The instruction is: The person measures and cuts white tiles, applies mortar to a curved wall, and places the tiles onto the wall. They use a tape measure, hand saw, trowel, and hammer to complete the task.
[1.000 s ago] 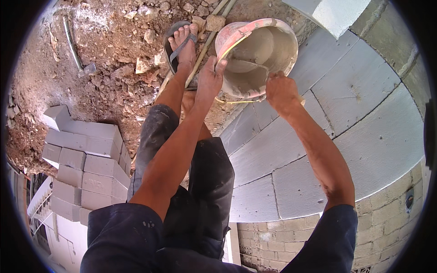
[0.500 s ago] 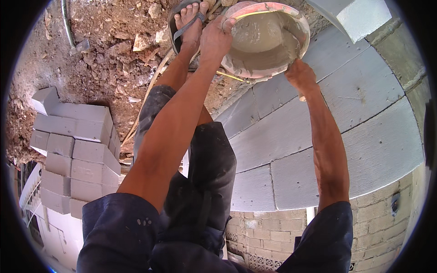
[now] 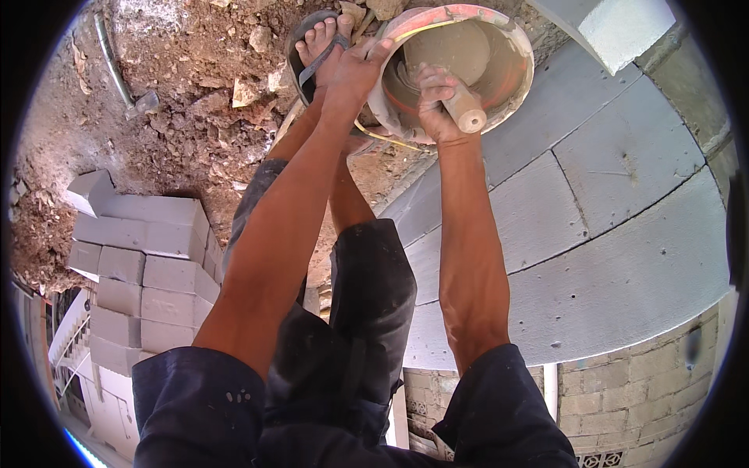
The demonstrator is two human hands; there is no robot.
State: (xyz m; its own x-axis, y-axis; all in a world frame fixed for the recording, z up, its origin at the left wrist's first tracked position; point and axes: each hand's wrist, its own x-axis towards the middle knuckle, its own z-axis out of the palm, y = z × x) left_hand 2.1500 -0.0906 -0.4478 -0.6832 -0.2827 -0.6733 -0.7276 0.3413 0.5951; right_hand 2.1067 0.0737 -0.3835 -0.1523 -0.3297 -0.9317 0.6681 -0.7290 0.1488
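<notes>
A round reddish bucket [image 3: 524, 82], its rim crusted with pale mortar, stands tilted at the top middle. Wet grey mortar [image 3: 468, 51] lies inside. My left hand [image 3: 357, 76] grips the bucket's left rim, by my sandalled foot. Over the near side of the opening, my right hand [image 3: 438, 105] is closed round the wooden handle of a trowel [image 3: 468, 115]. The handle's round end points back toward me; the blade is hidden by my hand and the bucket. A yellow bucket handle [image 3: 394, 140] hangs along the near left side.
Right of the bucket runs a wall of large grey blocks [image 3: 601, 288]. A loose block [image 3: 616, 27] rests at its upper right. Several blocks are stacked [image 3: 148, 265] at left on rubble soil [image 3: 195, 117]. A hose-like pipe [image 3: 113, 62] lies at upper left.
My right hand has moved left from the bucket's right edge to over its opening, turning the trowel handle up and inward. The mortar has been disturbed. My left hand stays at the rim.
</notes>
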